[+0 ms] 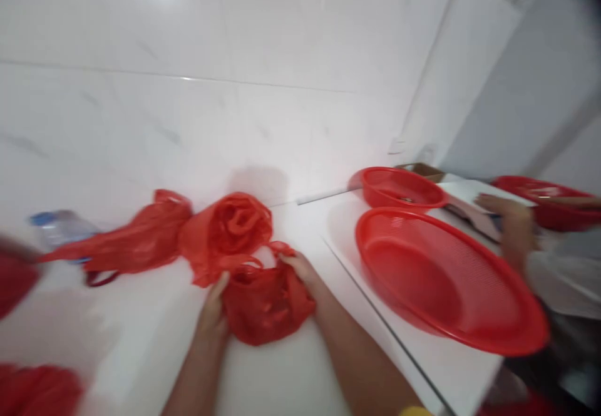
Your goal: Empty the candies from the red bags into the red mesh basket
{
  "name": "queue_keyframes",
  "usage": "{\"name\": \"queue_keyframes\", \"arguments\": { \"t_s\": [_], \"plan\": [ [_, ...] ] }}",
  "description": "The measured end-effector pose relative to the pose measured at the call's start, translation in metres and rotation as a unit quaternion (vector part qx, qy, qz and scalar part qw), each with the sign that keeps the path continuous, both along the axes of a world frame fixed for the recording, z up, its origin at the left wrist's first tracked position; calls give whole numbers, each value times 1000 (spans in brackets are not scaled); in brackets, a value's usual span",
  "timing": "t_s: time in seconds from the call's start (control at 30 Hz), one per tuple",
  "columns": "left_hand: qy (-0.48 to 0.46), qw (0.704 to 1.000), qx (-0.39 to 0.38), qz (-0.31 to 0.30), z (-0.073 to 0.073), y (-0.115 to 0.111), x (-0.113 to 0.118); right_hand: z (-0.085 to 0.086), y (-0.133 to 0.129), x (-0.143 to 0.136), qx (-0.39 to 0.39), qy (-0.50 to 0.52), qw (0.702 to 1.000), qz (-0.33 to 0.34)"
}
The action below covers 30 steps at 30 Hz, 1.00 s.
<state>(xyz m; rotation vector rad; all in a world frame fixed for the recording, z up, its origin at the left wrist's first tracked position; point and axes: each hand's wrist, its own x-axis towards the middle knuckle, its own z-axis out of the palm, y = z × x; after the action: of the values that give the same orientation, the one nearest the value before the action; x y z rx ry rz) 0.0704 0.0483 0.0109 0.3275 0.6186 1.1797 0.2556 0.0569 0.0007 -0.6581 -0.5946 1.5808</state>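
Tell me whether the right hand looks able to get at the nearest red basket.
Probably yes: between the right hand and the red basket, only white tabletop shows. However, its grip is on the red bag, so it would likely need freeing first.

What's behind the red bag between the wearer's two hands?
Behind the red bag, toward the left, a crumpled red roll sits on the white table, with the marbled wall beyond. The bag covers part of the roll's near edge, which can't be seen.
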Motion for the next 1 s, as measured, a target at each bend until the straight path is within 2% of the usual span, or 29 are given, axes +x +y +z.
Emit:
{"name": "queue_keyframes", "arguments": {
  "t_s": [0.13, 0.23, 0.3, 0.43, 0.53, 0.67, 0.8, 0.9, 1.0],
  "plan": [
    [46, 999, -10, 24, -8, 6, 1, -6, 8, 3, 6, 74, 997, 9],
    [42, 999, -10, 15, -9, 6, 4, 0, 2, 3, 17, 124, 992, 9],
    [32, 999, -8, 6, -9, 4, 4, 7, -5, 2, 28, 131, 990, 38],
    [8, 1000, 13, 13, -8, 2, 1, 18, -13, -7, 58, 66, 989, 116],
    [5, 999, 31, 9, -8, 1, 1, 19, -12, -14, 74, 33, 984, 157],
    [50, 995, 83, -26, -5, -3, 7, 14, -10, -21, 69, -40, 983, 163],
    [90, 987, 128, -47, 1, -11, 18, 10, -12, -23, 112, -103, 972, 179],
    [184, 962, 201, -30, 5, -15, 27, 6, -10, -23, 124, -117, 969, 177],
    [333, 911, 241, 22, 2, -15, 33, -1, -4, -23, 100, -130, 978, 125]
  ]
}}
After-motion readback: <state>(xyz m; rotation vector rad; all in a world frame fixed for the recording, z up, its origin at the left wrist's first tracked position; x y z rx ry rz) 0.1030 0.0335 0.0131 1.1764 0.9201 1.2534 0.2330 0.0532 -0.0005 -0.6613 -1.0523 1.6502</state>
